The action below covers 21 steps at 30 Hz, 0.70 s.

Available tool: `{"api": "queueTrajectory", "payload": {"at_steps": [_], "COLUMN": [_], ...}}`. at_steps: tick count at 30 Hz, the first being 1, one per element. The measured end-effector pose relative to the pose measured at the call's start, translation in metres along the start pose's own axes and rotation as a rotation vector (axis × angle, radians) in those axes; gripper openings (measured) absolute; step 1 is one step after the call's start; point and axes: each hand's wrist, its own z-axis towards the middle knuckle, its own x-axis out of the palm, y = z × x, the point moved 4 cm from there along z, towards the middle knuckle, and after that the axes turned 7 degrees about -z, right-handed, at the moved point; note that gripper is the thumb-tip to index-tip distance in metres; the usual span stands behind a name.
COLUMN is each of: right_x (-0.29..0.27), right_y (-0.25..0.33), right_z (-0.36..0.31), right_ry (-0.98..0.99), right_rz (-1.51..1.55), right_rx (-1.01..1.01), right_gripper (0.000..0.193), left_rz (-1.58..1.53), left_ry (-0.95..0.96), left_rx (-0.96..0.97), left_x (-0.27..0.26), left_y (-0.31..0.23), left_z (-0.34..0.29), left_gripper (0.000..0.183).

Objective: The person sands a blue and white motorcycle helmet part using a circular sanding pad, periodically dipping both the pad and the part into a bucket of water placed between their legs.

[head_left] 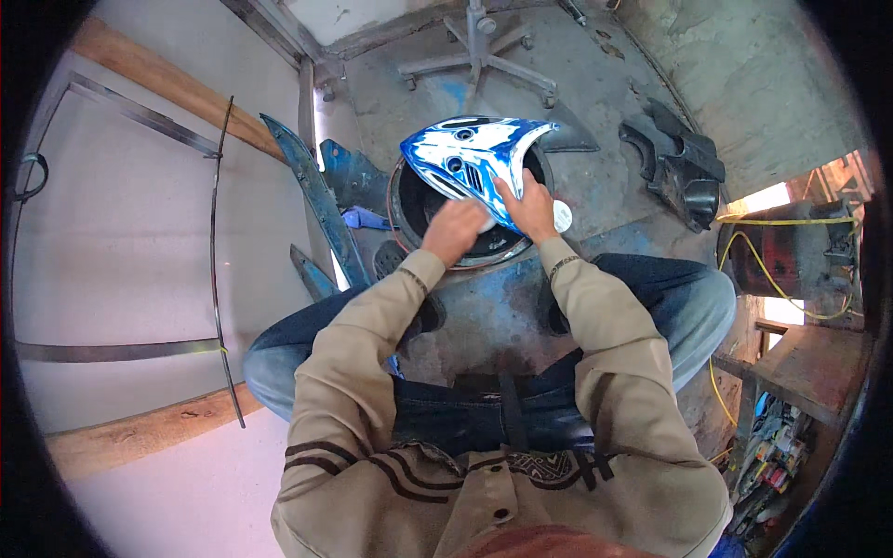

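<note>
The left hand (454, 230) is curled shut on a small white pad (486, 224), pressed to the lower edge of a blue-and-white fairing (474, 153). The right hand (530, 209) lies just beside it, fingers clamped on the fairing's rim. The fairing rests tilted over a round black drum (423, 200) under both hands. A black panel (684, 167) lies well right.

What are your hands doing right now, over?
Left hand pressing a white pad against the blue-and-white fairing panel. Right hand steadying the panel's edge. Panel rests over a round black drum. Nothing in the way.
</note>
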Motion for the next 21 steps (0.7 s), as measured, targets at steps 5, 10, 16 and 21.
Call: {"api": "queueTrajectory", "payload": {"at_steps": [5, 10, 16, 21], "right_x": [0.008, 0.005, -0.004, 0.002], "right_y": [-0.015, -0.006, 0.004, 0.000], "right_z": [-0.003, -0.002, -0.006, -0.004], "right_ry": [0.011, -0.025, 0.033, 0.029], "right_rz": [0.005, 0.024, 0.006, 0.034], "right_rx": [0.014, -0.007, 0.025, 0.009], "right_gripper": [0.068, 0.066, 0.065, 0.069], "left_rz": [0.191, 0.152, -0.080, 0.060], "left_ry": [0.062, -0.021, 0.107, -0.035], "left_rx": [-0.052, -0.252, 0.048, -0.227], "left_x": [-0.033, -0.021, -0.013, -0.046], "left_y": [0.050, 0.048, -0.011, 0.057], "left_z": [0.000, -0.006, 0.004, -0.004], "left_gripper": [0.030, 0.031, 0.040, 0.035]}}
